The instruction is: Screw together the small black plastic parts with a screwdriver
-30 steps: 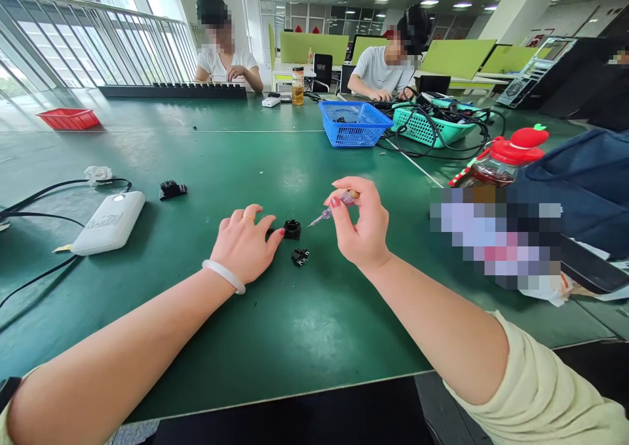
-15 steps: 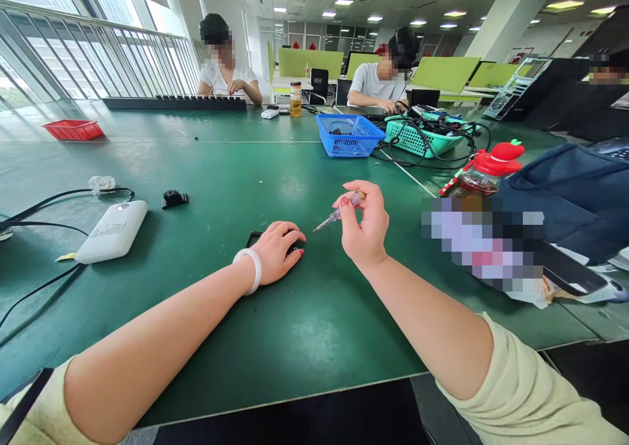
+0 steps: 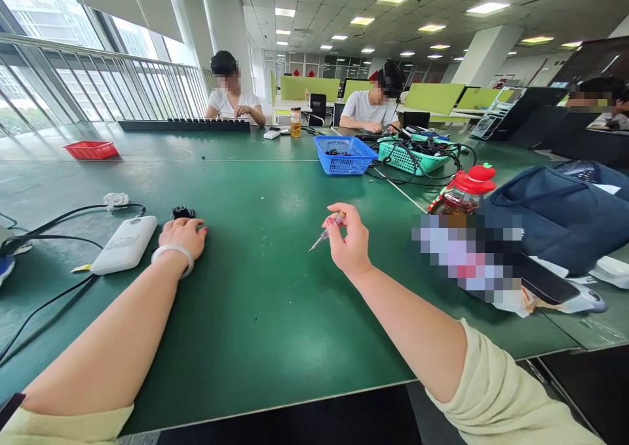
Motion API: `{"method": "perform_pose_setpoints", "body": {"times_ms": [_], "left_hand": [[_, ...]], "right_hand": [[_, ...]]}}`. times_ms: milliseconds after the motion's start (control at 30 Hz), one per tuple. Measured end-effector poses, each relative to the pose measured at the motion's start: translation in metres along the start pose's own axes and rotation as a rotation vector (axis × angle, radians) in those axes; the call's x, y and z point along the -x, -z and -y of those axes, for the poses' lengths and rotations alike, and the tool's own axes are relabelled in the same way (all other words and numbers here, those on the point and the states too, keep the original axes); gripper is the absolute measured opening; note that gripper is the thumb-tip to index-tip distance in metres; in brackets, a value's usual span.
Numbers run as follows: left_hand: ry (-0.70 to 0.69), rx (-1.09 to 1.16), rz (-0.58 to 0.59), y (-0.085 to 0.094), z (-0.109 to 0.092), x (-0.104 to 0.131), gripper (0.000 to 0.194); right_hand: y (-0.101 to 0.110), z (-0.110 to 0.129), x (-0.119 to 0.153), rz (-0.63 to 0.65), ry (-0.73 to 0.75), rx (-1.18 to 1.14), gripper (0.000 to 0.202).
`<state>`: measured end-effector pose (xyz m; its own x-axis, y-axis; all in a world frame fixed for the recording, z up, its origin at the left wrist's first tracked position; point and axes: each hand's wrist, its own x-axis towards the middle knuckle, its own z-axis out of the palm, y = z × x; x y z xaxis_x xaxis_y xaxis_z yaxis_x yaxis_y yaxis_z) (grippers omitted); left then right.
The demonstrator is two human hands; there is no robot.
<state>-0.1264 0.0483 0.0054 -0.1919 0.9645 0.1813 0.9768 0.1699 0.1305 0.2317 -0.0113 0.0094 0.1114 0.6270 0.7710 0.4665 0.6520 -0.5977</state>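
My right hand point(image 3: 351, 242) is raised above the middle of the table, closed in a pinch on a small screwdriver point(image 3: 322, 238) with a clear handle. Its metal tip points down and to the left, touching nothing. My left hand point(image 3: 184, 238), with a white bangle on the wrist, is palm down at the left, its fingers bent. Whatever lies under the palm is hidden. Just beyond its knuckles a black clump of small parts point(image 3: 182, 212) shows. A white power bank point(image 3: 125, 245) with cables lies left of that hand.
A red tray point(image 3: 91, 150) stands far left. A blue basket point(image 3: 345, 155) and a green basket point(image 3: 413, 160) heaped with cables are further back. At right are a red-lidded bottle point(image 3: 466, 189), a navy bag point(image 3: 555, 215) and a phone point(image 3: 550, 280). Two people sit across the table.
My left hand has moved left from the table's middle to beside the black clump. The dark frame that was under it no longer shows there. My right hand still holds the screwdriver; the view has tilted up.
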Motion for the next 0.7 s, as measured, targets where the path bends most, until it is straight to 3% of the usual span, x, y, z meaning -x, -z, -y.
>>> {"method": "perform_pose_setpoints", "body": {"times_ms": [133,333,467,700], "left_hand": [[0.049,-0.001,-0.007,0.015,0.018,-0.001,0.052],[0.011,-0.087,-0.045,0.035,0.017,0.005,0.056],[0.045,-0.093,0.077,0.035,0.017,0.007,0.049],[0.068,-0.061,0.032,0.038,0.016,0.007,0.036]], "right_hand": [[0.000,0.002,0.000,0.027,-0.003,-0.008,0.018],[0.000,0.003,0.000,0.028,-0.023,-0.011,0.017],[0.000,0.004,0.000,0.048,-0.030,-0.015,0.017],[-0.001,0.002,0.001,0.053,-0.045,-0.030,0.017]]}}
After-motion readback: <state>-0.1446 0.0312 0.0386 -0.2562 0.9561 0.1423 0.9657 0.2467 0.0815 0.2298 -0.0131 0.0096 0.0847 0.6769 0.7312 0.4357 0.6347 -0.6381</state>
